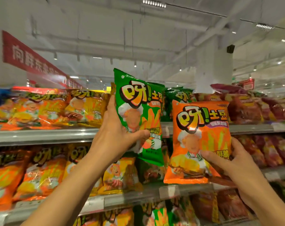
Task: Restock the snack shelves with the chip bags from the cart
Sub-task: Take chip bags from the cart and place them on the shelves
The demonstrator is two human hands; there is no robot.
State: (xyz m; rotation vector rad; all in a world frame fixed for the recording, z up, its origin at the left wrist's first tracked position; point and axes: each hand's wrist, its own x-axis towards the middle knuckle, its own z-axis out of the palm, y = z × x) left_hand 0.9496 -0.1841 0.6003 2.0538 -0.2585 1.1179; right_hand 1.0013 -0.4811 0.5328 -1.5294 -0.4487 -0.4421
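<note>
Your left hand (113, 136) grips a green chip bag (138, 111) before the top shelf (40, 135); your right hand (233, 162) grips an orange chip bag (198, 139) just right of it.

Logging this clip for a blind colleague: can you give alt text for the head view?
A person holds up two chip bags before stocked snack shelves: the left hand grips a green bag, raised by the top shelf, and the right hand grips an orange bag slightly lower. Orange, yellow, green and red bags fill the shelves.
</note>
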